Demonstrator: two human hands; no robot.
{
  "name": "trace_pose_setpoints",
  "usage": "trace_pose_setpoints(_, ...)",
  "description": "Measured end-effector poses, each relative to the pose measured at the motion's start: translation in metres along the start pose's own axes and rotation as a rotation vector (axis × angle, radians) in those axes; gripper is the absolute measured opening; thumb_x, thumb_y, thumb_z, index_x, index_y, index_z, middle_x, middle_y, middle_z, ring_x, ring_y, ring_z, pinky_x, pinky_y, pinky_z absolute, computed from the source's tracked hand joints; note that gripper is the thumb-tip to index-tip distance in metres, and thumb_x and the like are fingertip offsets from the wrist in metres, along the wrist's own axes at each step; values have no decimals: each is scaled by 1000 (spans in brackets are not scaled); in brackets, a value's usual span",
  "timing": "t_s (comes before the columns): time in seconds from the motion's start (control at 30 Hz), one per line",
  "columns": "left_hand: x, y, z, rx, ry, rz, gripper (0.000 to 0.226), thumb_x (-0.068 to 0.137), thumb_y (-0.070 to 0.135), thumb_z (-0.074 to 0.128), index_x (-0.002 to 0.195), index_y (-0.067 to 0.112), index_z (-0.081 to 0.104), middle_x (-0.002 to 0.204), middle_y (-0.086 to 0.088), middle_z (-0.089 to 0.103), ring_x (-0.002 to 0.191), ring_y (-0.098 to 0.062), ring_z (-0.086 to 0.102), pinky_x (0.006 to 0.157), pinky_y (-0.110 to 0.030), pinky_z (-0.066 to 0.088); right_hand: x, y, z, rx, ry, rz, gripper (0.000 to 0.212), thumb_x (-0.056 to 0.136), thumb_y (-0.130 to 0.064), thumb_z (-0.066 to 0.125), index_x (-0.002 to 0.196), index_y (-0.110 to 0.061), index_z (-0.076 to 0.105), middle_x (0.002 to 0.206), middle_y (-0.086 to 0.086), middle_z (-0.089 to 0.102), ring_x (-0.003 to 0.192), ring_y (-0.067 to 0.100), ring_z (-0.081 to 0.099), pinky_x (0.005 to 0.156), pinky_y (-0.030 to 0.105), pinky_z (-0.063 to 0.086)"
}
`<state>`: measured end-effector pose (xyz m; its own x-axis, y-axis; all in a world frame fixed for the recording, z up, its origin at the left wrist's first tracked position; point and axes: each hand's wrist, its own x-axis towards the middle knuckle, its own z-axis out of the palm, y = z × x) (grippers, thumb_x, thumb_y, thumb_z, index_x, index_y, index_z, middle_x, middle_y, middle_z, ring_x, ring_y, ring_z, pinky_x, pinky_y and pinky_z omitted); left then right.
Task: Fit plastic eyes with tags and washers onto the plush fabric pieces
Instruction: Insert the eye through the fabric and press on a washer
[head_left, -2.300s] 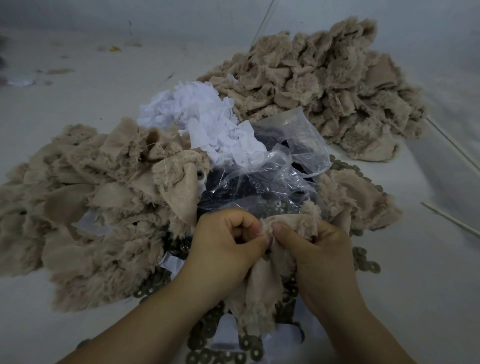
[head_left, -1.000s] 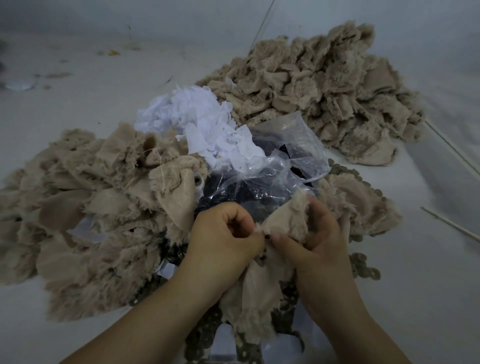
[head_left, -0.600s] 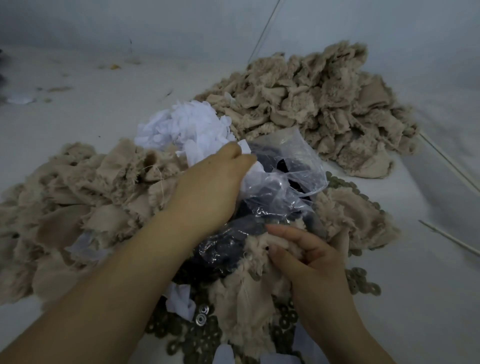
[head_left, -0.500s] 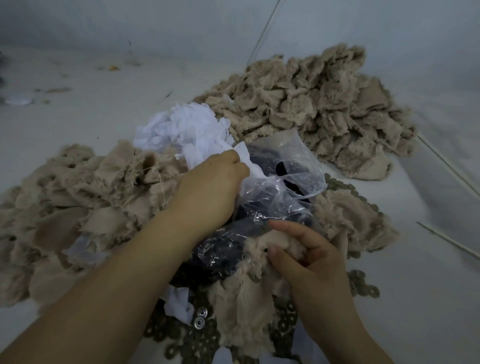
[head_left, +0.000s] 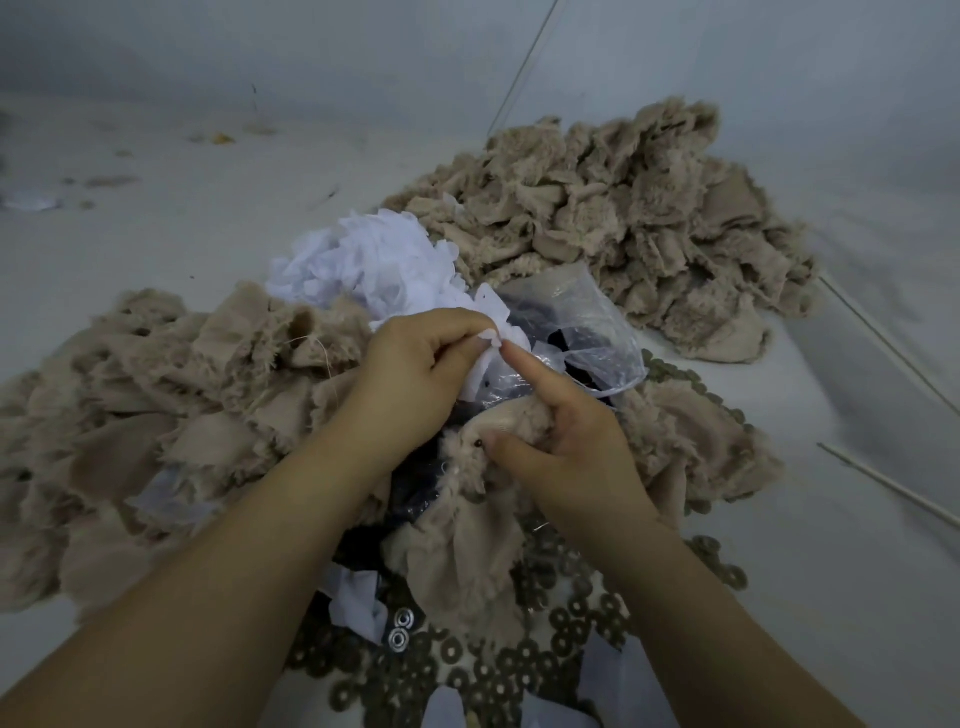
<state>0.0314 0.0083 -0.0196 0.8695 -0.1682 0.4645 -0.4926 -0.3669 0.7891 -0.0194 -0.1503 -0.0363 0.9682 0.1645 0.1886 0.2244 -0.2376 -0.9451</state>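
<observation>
My right hand (head_left: 566, 457) grips a beige plush piece (head_left: 462, 551) that hangs toward me; a small dark eye post (head_left: 478, 443) pokes out of it beside my thumb. My left hand (head_left: 415, 379) pinches a white tag (head_left: 493, 325) just above it, my right index finger pointing up next to the tag. Behind lies the heap of white tags (head_left: 374, 260). A clear plastic bag (head_left: 582, 332) holds dark eyes. Round dark washers (head_left: 519, 660) are strewn near my wrists.
A large heap of beige plush pieces (head_left: 613, 218) sits at the back right, another heap (head_left: 156, 415) spreads on the left. Two shiny snap pieces (head_left: 401, 626) lie among the washers. Thin sticks (head_left: 883, 483) lie on the white surface (head_left: 156, 218) at right.
My left hand left the plush piece, reached into the white tag heap and drew back with one tag pinched. My right hand kept hold of the plush piece.
</observation>
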Motion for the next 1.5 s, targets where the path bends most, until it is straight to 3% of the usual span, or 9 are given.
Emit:
trace_pose_setpoints(0.07,1,-2,-1,-57,-4,-15,27,97,8,56,72,1,66,59,-8,57,60,-25,57,62,-27,49,6,-2,4,-35,28,-10,73,89,-5,69,142,-46,40,115,32,56,52,18,52,52,38,47)
trace_pose_setpoints(0.17,-1,-2,0,-89,-22,-25,20,96,7,59,84,11,75,64,-7,65,62,-25,63,58,-29,53,14,2,5,-32,-6,-13,58,88,-1,68,137,-29,57,105,31,63,83,47,62,65,59,52)
trace_pose_setpoints(0.4,-2,5,4,-163,-6,10,19,97,13,58,86,14,74,61,-10,61,54,-10,56,55,-24,51,18,8,8,-28,-50,70,16,87,0,69,97,-11,75,74,11,73,58,9,62,54,18,50)
trace_pose_setpoints(0.67,-2,2,1,127,-183,-74,40,96,1,58,132,18,61,90,16,66,82,11,60,75,-2,42,15,7,3,282,160,174,25,88,-4,71,102,-25,73,88,5,76,75,20,73,65,41,61)
trace_pose_setpoints(0.77,-2,2,-2,146,-165,-107,39,93,0,61,129,16,60,87,15,66,89,7,61,73,-1,42,16,8,7,242,193,132,20,88,-7,72,103,-19,76,92,2,78,88,24,74,78,45,61)
trace_pose_setpoints(0.93,-2,2,-4,211,-114,-72,29,91,3,65,117,14,64,84,10,72,84,2,64,76,-9,49,19,7,16,248,303,107,17,87,-7,74,95,-21,80,81,-6,77,72,6,71,63,20,55)
trace_pose_setpoints(1.13,2,-6,-12,342,-202,-47,32,87,1,67,116,15,69,104,6,69,87,-4,62,75,-2,43,15,9,16,311,350,162,11,85,-11,76,89,-19,82,62,12,61,55,21,44,52,31,41)
trace_pose_setpoints(1.4,6,-18,-12,476,-163,-58,35,86,-2,60,116,10,70,111,-4,71,90,-12,59,75,-9,38,-8,7,2,413,282,217,15,87,-6,70,96,-11,80,86,38,66,72,52,63,69,65,57)
trace_pose_setpoints(1.5,6,-20,-12,513,-184,-63,36,84,-7,57,113,8,72,107,-8,72,97,-24,64,77,-19,40,-19,7,-8,472,253,186,12,88,-9,70,95,-11,80,72,27,67,65,30,65,59,42,57)
